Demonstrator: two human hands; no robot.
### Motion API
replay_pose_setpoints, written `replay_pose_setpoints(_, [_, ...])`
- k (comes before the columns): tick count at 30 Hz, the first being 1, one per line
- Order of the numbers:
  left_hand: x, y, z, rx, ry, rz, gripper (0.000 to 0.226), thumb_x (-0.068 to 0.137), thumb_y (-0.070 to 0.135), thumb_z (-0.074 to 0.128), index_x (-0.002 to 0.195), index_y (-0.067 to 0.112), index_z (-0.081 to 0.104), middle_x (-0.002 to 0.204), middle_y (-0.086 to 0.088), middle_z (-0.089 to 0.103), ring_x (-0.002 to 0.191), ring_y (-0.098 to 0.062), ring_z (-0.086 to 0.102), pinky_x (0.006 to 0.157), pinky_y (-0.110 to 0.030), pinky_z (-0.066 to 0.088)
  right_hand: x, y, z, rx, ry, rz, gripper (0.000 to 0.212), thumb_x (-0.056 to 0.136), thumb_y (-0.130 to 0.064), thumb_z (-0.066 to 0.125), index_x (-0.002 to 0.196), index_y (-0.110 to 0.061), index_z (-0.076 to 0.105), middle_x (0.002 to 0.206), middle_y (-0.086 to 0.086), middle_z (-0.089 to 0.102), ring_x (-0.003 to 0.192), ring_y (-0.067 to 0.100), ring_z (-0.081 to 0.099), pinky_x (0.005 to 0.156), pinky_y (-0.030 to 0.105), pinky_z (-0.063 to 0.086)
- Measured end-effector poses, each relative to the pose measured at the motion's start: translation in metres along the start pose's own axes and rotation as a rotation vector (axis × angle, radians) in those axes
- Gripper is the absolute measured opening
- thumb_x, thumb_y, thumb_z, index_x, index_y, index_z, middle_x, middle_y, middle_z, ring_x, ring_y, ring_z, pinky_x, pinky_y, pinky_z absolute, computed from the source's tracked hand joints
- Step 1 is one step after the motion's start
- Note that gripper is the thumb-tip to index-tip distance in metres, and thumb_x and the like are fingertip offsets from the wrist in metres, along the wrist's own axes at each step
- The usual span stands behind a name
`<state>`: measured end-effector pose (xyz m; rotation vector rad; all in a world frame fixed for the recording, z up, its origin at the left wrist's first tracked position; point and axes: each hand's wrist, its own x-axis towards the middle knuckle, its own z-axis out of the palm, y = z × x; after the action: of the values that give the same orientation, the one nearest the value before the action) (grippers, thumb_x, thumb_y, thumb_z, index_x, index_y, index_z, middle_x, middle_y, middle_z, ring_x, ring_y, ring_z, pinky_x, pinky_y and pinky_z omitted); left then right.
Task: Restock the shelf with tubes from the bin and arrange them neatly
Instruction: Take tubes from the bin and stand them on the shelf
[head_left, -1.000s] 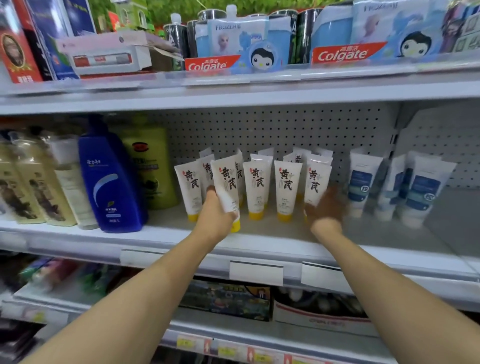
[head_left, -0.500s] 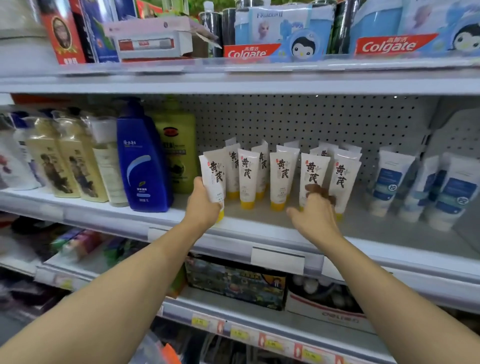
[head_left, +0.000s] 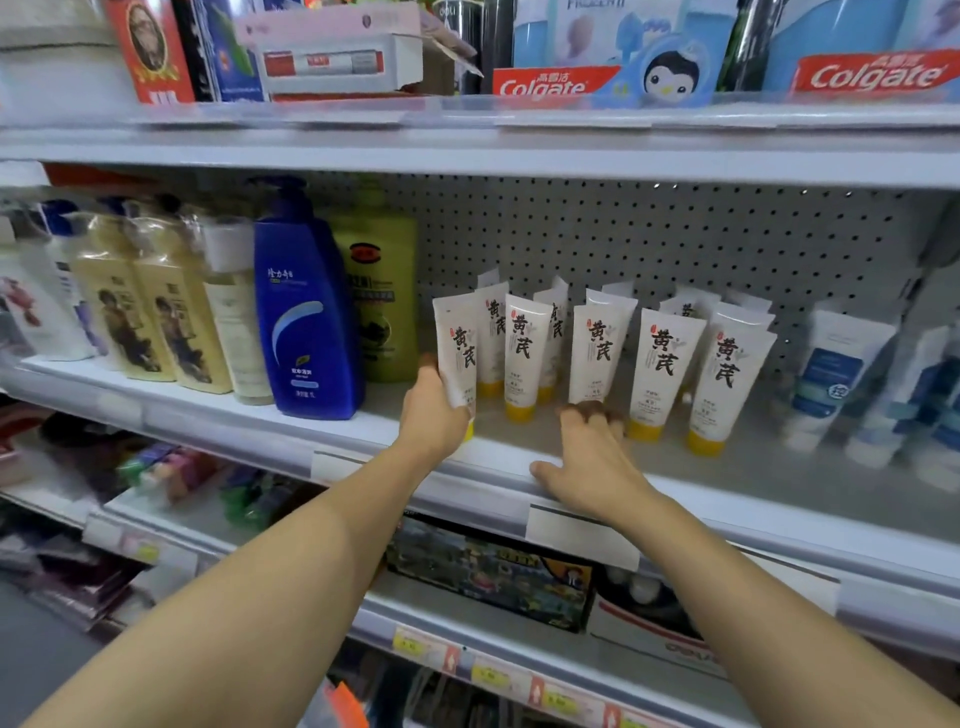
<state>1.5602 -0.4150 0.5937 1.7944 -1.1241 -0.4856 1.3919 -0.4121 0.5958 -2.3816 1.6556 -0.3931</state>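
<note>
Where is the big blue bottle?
In the head view, the big blue bottle stands left of centre on the middle shelf, between a pale clear bottle and a green bottle.

Both arms outstretched, left hand (head_left: 434, 415) curled in a grip, right hand (head_left: 592, 457) fingers bent downward.

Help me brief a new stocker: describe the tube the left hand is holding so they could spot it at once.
On the middle shelf, just right of the blue bottle, stands a row of white tubes with yellow caps. The held tube is the leftmost front one. Unlike its neighbours, it tilts and sits in the left hand.
</note>
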Motion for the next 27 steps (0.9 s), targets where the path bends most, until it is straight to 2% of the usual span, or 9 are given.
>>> replay_pose_setpoints(9, [-0.005,0.005,-0.015,0.036,-0.033,-0.003,0.049,0.082,0.010,0.068,0.122,0.008,0.040,0.129,-0.010,0.054,0.119,-0.028,0.052,0.095,-0.036,0.045,-0.011,-0.013,0.005,0.006,0.055,-0.031,0.063,0.086,-0.042,0.057,0.135,-0.013,0.032,0.138,0.011,0.032,0.129,0.031,0.024,0.107,0.040,0.031])
replay_pose_setpoints(13, [-0.011,0.002,-0.039,0.035,-0.035,0.008,0.048,0.082,0.017,0.070,0.121,0.011,0.042,0.119,-0.007,0.058,0.105,-0.021,0.056,0.091,-0.034,0.047,-0.020,-0.034,0.008,0.000,0.062,-0.102,0.067,0.083,-0.041,0.061,0.137,-0.015,0.032,0.141,0.006,0.029,0.132,0.027,0.020,0.111,0.038,0.028])
replay_pose_setpoints(20, [-0.038,-0.031,-0.109,0.073,-0.011,-0.014,0.040,0.085,0.029,0.065,0.117,0.011,0.049,0.110,-0.006,0.058,0.107,-0.024,0.054,0.086,-0.029,0.041,-0.049,-0.102,0.033,-0.028,-0.012,-0.248,0.070,0.081,-0.037,0.065,0.140,-0.017,0.031,0.143,0.004,0.029,0.131,0.026,0.022,0.107,0.036,0.031])
replay_pose_setpoints(24, [-0.055,-0.069,-0.153,0.171,-0.026,-0.120,0.038,0.084,0.030,0.064,0.114,0.015,0.048,0.117,-0.007,0.061,0.108,-0.026,0.056,0.093,-0.036,0.047,-0.066,-0.150,0.060,-0.047,-0.093,-0.332,0.075,0.075,-0.039,0.070,0.138,-0.018,0.035,0.140,0.005,0.032,0.129,0.027,0.025,0.108,0.038,0.032])
replay_pose_setpoints(27, [-0.074,-0.104,-0.187,0.204,-0.045,-0.177,0.029,0.085,0.027,0.063,0.108,0.014,0.050,0.110,-0.003,0.059,0.106,-0.024,0.057,0.093,-0.036,0.048,-0.080,-0.182,0.089,-0.080,-0.152,-0.383,0.079,0.072,-0.037,0.073,0.138,-0.019,0.034,0.139,0.006,0.032,0.128,0.028,0.026,0.107,0.038,0.033])
